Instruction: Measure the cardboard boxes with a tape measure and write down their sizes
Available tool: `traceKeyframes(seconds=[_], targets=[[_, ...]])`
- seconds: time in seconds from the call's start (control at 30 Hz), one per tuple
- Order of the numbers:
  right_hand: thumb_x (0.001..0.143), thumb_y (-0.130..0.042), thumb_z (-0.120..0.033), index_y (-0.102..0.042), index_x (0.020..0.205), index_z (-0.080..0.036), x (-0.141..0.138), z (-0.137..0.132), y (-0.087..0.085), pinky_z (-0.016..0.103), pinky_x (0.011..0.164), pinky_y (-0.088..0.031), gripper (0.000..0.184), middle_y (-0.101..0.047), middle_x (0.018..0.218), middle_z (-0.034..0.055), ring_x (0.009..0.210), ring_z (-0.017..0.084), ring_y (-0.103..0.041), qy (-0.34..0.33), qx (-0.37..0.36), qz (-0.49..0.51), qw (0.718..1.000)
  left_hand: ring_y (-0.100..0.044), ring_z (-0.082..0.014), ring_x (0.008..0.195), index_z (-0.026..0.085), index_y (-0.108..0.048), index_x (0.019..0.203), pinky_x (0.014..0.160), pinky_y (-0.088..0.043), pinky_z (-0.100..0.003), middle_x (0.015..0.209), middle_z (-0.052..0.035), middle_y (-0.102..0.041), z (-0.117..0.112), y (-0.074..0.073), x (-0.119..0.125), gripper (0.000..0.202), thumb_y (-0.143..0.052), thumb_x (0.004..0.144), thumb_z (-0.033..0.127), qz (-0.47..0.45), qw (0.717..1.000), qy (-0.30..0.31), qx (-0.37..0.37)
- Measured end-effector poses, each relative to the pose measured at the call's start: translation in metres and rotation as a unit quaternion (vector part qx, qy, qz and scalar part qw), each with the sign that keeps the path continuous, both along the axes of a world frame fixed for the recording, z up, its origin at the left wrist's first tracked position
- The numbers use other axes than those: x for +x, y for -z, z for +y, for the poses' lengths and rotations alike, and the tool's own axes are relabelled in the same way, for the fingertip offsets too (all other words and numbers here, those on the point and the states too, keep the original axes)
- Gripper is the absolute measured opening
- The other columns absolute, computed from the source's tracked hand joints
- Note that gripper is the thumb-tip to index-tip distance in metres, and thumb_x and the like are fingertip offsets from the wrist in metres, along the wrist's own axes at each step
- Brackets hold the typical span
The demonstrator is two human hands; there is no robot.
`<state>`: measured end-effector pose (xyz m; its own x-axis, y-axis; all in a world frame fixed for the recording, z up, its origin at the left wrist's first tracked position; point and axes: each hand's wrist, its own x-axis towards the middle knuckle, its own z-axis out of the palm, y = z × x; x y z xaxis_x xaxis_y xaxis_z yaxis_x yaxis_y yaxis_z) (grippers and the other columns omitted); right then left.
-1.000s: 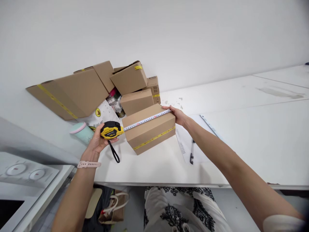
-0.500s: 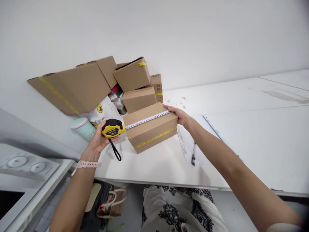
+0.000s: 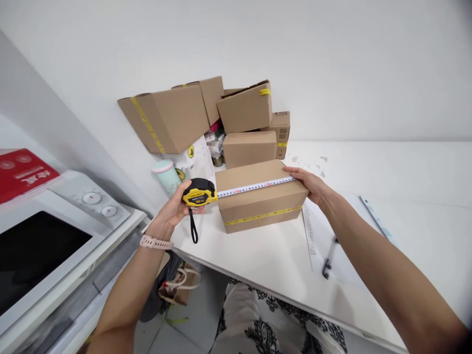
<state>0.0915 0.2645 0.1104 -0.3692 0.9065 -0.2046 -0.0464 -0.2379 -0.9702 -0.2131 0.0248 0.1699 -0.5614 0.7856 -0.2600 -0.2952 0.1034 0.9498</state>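
Note:
A brown cardboard box (image 3: 260, 206) with a yellow tape stripe lies on the white table (image 3: 265, 260). My left hand (image 3: 173, 209) grips a yellow and black tape measure (image 3: 199, 192) just off the box's left end. Its white blade (image 3: 254, 187) runs across the box's top edge. My right hand (image 3: 309, 183) pins the blade's end at the box's right top corner, fingers pressed down on it.
Several more cardboard boxes (image 3: 247, 110) are piled against the wall behind. A mint cup (image 3: 166, 175) stands at the left of the pile. Paper sheets (image 3: 332, 231) and a pen (image 3: 329, 257) lie right of the box. A white appliance (image 3: 55, 231) stands at the left.
The view has swung left, so the box and boxes pile now appear further right. Both hands keep their hold on the tape measure and blade across the box.

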Motion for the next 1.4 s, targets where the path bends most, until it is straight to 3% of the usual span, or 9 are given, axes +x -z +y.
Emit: traceKeyframes(seconds=[0.2, 0.43, 0.67, 0.8, 0.9, 1.07, 1.23, 1.3, 1.4], targets=[[0.09, -0.061, -0.019, -0.077, 0.111, -0.027, -0.001, -0.003, 0.0, 0.021, 0.065, -0.054, 0.027, -0.076, 0.102, 0.0015, 0.077, 0.014, -0.065, -0.005, -0.002, 0.014, 1.0, -0.072, -0.0243, 0.056, 0.011, -0.075, 0.092, 0.052, -0.065, -0.043, 0.074, -0.0114, -0.077, -0.005, 0.001, 0.001, 0.036, -0.053, 0.098, 0.038, 0.002, 1.0, -0.01, -0.018], [0.085, -0.063, -0.023, -0.076, 0.112, -0.027, -0.002, -0.006, 0.006, 0.03, 0.067, -0.055, 0.031, -0.077, 0.105, 0.0044, 0.08, 0.02, -0.067, 0.014, 0.02, -0.008, 1.0, -0.071, -0.025, 0.054, 0.012, -0.075, 0.09, 0.055, -0.065, -0.043, 0.074, -0.0115, -0.077, -0.003, 0.005, -0.007, 0.035, -0.061, 0.093, 0.044, 0.004, 1.0, -0.013, -0.023], [0.083, -0.065, -0.029, -0.076, 0.11, -0.029, 0.005, -0.028, 0.005, 0.033, 0.07, -0.057, 0.029, -0.077, 0.106, 0.0044, 0.085, 0.023, -0.068, 0.03, 0.028, -0.017, 0.999, -0.07, -0.0243, 0.052, 0.013, -0.073, 0.086, 0.057, -0.065, -0.044, 0.073, -0.0101, -0.076, 0.001, 0.006, -0.014, 0.035, -0.057, 0.095, 0.043, -0.001, 1.0, -0.015, -0.018], [0.082, -0.065, -0.029, -0.076, 0.107, -0.028, 0.006, -0.036, 0.001, 0.032, 0.072, -0.056, 0.027, -0.076, 0.111, 0.0034, 0.089, 0.022, -0.068, 0.032, 0.03, -0.012, 0.999, -0.07, -0.0241, 0.052, 0.014, -0.072, 0.086, 0.053, -0.064, -0.041, 0.073, -0.0097, -0.076, 0.003, 0.001, -0.009, 0.032, -0.055, 0.096, 0.04, 0.005, 1.0, -0.021, -0.009], [0.079, -0.069, -0.027, -0.075, 0.105, -0.026, 0.008, -0.035, 0.001, 0.031, 0.075, -0.055, 0.026, -0.076, 0.107, 0.0047, 0.089, 0.021, -0.067, 0.054, 0.045, -0.016, 0.997, -0.074, -0.0249, 0.063, 0.015, -0.072, 0.087, 0.061, -0.066, -0.04, 0.075, -0.0086, -0.077, -0.006, -0.006, 0.002, 0.025, -0.06, 0.092, 0.036, 0.017, 0.999, -0.03, 0.013], [0.075, -0.079, -0.037, -0.073, 0.088, -0.02, 0.021, -0.026, -0.006, 0.033, 0.077, -0.052, 0.023, -0.072, 0.082, 0.0051, 0.078, 0.019, -0.063, 0.14, 0.163, -0.047, 0.976, -0.075, -0.0397, 0.102, 0.016, -0.077, 0.092, 0.076, -0.066, -0.045, 0.089, -0.0128, -0.08, -0.057, -0.008, 0.033, 0.029, -0.077, 0.075, 0.039, 0.037, 0.998, 0.019, 0.048], [0.074, -0.082, -0.038, -0.073, 0.076, -0.018, 0.009, -0.011, -0.029, 0.031, 0.071, -0.051, 0.021, -0.07, 0.072, 0.0037, 0.067, 0.014, -0.057, 0.122, 0.213, 0.006, 0.969, -0.074, -0.0396, 0.101, 0.021, -0.08, 0.106, 0.074, -0.065, -0.046, 0.107, -0.0161, -0.079, -0.116, 0.024, 0.096, 0.049, -0.086, 0.071, 0.056, -0.059, 0.989, 0.135, 0.017], [0.074, -0.083, -0.033, -0.073, 0.074, -0.018, -0.005, -0.003, -0.037, 0.031, 0.074, -0.052, 0.018, -0.071, 0.072, 0.0036, 0.068, 0.014, -0.06, 0.082, 0.211, 0.014, 0.974, -0.073, -0.0389, 0.1, 0.022, -0.079, 0.111, 0.074, -0.064, -0.047, 0.109, -0.0169, -0.077, -0.121, 0.041, 0.13, 0.056, -0.089, 0.068, 0.056, -0.119, 0.977, 0.178, 0.005], [0.076, -0.082, -0.031, -0.07, 0.071, -0.017, -0.028, 0.008, -0.042, 0.029, 0.07, -0.051, 0.019, -0.072, 0.07, 0.0031, 0.066, 0.014, -0.06, 0.024, 0.184, -0.01, 0.983, -0.07, -0.0354, 0.099, 0.022, -0.077, 0.109, 0.074, -0.064, -0.045, 0.099, -0.0144, -0.072, -0.104, 0.06, 0.181, 0.062, -0.093, 0.06, 0.058, -0.17, 0.96, 0.215, 0.05]])
